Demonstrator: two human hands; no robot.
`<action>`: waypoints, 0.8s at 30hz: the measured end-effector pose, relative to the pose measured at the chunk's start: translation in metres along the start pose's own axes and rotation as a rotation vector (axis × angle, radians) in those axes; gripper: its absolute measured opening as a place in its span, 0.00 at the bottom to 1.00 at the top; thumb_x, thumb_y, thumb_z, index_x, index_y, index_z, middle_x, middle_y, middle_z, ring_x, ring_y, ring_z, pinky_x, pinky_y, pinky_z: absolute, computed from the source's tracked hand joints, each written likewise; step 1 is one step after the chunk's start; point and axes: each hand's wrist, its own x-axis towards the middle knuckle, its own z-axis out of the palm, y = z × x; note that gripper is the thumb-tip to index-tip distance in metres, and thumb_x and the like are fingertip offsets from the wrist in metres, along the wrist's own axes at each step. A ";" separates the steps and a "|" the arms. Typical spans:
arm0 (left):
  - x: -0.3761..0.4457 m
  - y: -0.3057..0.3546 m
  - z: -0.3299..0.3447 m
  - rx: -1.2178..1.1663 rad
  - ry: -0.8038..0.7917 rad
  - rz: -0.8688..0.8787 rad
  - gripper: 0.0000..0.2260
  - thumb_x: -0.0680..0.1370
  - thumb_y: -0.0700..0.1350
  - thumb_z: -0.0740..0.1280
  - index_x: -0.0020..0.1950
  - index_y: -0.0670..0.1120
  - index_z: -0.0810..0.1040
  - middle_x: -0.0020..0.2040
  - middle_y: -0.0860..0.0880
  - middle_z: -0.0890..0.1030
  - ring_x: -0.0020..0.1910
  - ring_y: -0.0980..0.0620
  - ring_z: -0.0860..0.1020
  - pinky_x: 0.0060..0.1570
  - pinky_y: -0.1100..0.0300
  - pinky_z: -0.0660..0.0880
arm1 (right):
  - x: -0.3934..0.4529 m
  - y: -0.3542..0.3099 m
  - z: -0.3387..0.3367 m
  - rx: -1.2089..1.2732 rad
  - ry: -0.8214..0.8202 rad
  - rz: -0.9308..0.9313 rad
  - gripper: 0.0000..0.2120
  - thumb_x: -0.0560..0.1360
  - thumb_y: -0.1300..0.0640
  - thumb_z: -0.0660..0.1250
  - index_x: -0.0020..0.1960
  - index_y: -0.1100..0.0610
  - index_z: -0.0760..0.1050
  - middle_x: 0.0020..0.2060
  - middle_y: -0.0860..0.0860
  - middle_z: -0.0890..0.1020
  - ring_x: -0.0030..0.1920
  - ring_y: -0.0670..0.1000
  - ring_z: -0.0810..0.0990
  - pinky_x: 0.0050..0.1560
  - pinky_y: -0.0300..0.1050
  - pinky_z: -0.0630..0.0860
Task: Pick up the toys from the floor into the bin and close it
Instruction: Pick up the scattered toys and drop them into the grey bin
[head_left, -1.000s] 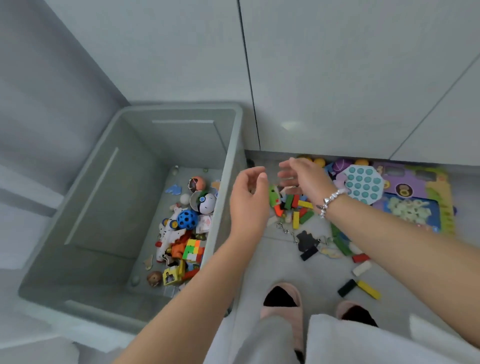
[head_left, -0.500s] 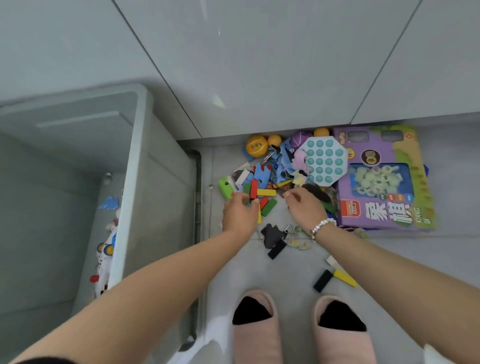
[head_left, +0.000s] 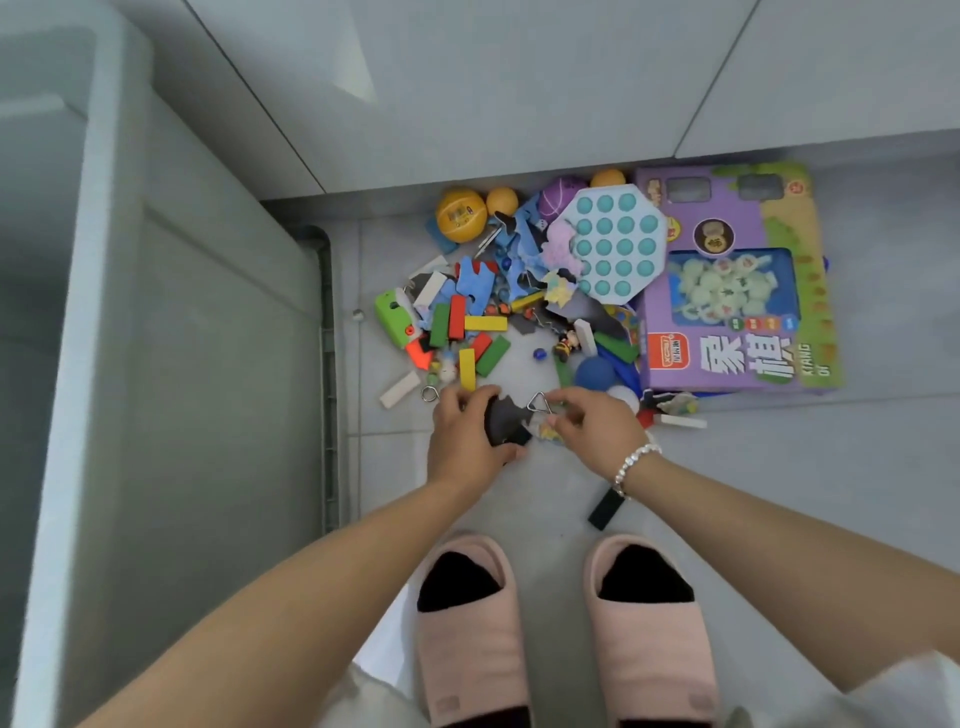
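A heap of toys lies on the grey floor by the cabinet: coloured wooden blocks (head_left: 470, 332), blue puzzle pieces (head_left: 480, 280), an orange ball (head_left: 461, 215), a teal pop-it board (head_left: 613, 244) and a purple game box (head_left: 737, 280). The tall grey bin (head_left: 93, 364) stands at the left, its inside mostly out of view. My left hand (head_left: 467, 441) curls round a dark foam piece (head_left: 501, 415) on the floor. My right hand (head_left: 592, 431) pinches a small metal triangle ring (head_left: 537, 404) and covers small toys beneath it.
White cabinet doors (head_left: 519, 78) rise behind the heap. A black block (head_left: 605, 509) lies near my right wrist, white blocks (head_left: 400, 388) at the heap's edges. My feet in pink slippers (head_left: 561, 639) stand just below the hands.
Both hands have dropped from the heap's middle to its near edge. The left hand has closed on the dark foam piece, the right on the metal triangle. The view tilted further down.
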 end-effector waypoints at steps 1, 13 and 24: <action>0.002 -0.001 -0.001 -0.016 0.006 0.004 0.31 0.65 0.47 0.78 0.65 0.50 0.70 0.61 0.48 0.64 0.62 0.48 0.66 0.61 0.56 0.69 | 0.002 0.002 0.002 0.009 0.007 -0.002 0.16 0.76 0.55 0.64 0.63 0.53 0.74 0.48 0.55 0.82 0.48 0.53 0.79 0.47 0.38 0.71; 0.009 0.001 -0.003 -0.057 0.015 0.017 0.23 0.68 0.44 0.76 0.56 0.47 0.67 0.54 0.48 0.77 0.51 0.46 0.75 0.43 0.56 0.70 | 0.017 -0.009 0.015 -0.306 0.099 -0.060 0.09 0.76 0.51 0.64 0.54 0.54 0.75 0.46 0.55 0.81 0.46 0.56 0.78 0.38 0.44 0.71; 0.018 -0.001 -0.015 -0.452 -0.010 -0.179 0.11 0.72 0.45 0.73 0.49 0.45 0.74 0.45 0.50 0.77 0.42 0.52 0.76 0.39 0.67 0.76 | 0.010 0.007 0.012 0.021 0.164 0.030 0.06 0.75 0.51 0.66 0.46 0.53 0.79 0.30 0.44 0.75 0.37 0.51 0.79 0.39 0.45 0.77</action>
